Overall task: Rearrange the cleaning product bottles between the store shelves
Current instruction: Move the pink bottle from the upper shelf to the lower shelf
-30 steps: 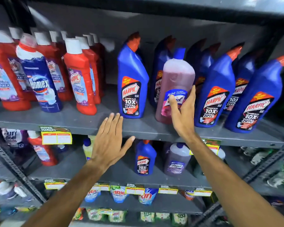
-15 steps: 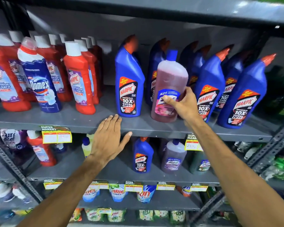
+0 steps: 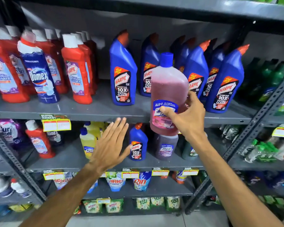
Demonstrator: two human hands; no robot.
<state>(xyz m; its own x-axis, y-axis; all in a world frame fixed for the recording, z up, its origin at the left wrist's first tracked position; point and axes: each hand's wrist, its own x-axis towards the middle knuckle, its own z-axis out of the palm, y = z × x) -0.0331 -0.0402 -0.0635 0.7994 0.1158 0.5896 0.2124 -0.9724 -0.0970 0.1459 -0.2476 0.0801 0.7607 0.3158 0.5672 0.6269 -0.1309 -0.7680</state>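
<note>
My right hand [image 3: 188, 117] grips a pink Lizol bottle [image 3: 168, 86] with a blue cap, holding it upright in front of the upper shelf's edge [image 3: 88, 114], off the shelf board. Behind it stand several blue Harpic bottles [image 3: 123, 76]. My left hand [image 3: 111, 145] is flat and open, fingers spread, just below the upper shelf edge and in front of the lower shelf [image 3: 69, 159]. On the lower shelf stand a small blue Harpic bottle [image 3: 138, 143], a purple Lizol bottle [image 3: 166, 146] and a yellow Lizol bottle [image 3: 88, 143].
Red Harpic bathroom cleaner bottles [image 3: 77, 71] and a blue Domex bottle [image 3: 38, 71] fill the upper shelf's left side. Green bottles [image 3: 269, 76] stand in the right bay behind a slotted upright [image 3: 256, 122]. Detergent pouches [image 3: 115, 181] line the shelves below.
My right hand has closed on the pink Lizol bottle and pulled it off the upper shelf toward me. My left hand has dropped from the shelf edge to slightly below it.
</note>
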